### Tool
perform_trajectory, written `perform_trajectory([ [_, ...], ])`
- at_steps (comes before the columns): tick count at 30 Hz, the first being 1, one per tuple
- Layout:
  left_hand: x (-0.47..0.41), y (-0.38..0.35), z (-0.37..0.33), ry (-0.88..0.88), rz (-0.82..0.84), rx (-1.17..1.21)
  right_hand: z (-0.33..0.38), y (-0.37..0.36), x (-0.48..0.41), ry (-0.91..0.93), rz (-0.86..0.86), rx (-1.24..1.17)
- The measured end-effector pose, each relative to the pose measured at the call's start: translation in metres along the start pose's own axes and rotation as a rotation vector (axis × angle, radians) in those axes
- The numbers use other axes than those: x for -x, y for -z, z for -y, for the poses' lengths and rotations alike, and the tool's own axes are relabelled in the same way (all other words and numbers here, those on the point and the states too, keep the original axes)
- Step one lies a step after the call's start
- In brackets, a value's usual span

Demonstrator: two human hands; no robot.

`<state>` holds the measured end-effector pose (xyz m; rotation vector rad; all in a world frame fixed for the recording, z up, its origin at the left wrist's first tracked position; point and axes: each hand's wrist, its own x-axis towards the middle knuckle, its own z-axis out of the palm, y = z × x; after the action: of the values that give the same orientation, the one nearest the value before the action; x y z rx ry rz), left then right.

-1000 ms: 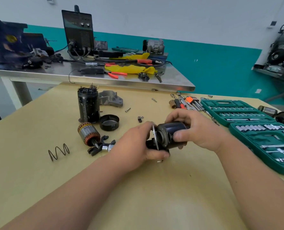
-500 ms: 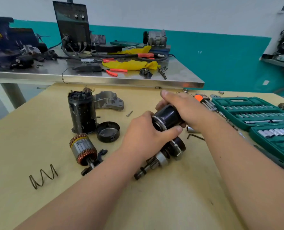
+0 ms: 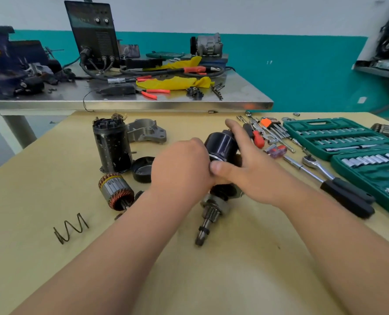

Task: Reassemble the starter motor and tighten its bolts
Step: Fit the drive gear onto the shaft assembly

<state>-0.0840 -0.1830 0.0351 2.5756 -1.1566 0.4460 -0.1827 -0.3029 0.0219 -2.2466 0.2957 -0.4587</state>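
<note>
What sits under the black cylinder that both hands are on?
Below the black cylinder a dark housing and a pinion shaft stick out toward the camera. How they join is hidden by the left hand and right hand.

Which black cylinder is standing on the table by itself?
The tall cylinder at the left, upright with nothing holding it. The short cylinder is tilted, gripped by the left hand and right hand.

No legible txt or labels anywhere.
</note>
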Motion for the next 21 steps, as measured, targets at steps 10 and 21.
perform_trajectory([
  [10, 0.019, -0.013, 0.017, -0.150, 0.160, 0.861, -0.015, 0.010, 0.012, 0.063, 0.111, -0.575],
  [21, 0.028, -0.036, 0.011, -0.184, 0.020, 0.972, -0.007, 0.004, 0.020, 0.130, -0.055, -0.329],
])
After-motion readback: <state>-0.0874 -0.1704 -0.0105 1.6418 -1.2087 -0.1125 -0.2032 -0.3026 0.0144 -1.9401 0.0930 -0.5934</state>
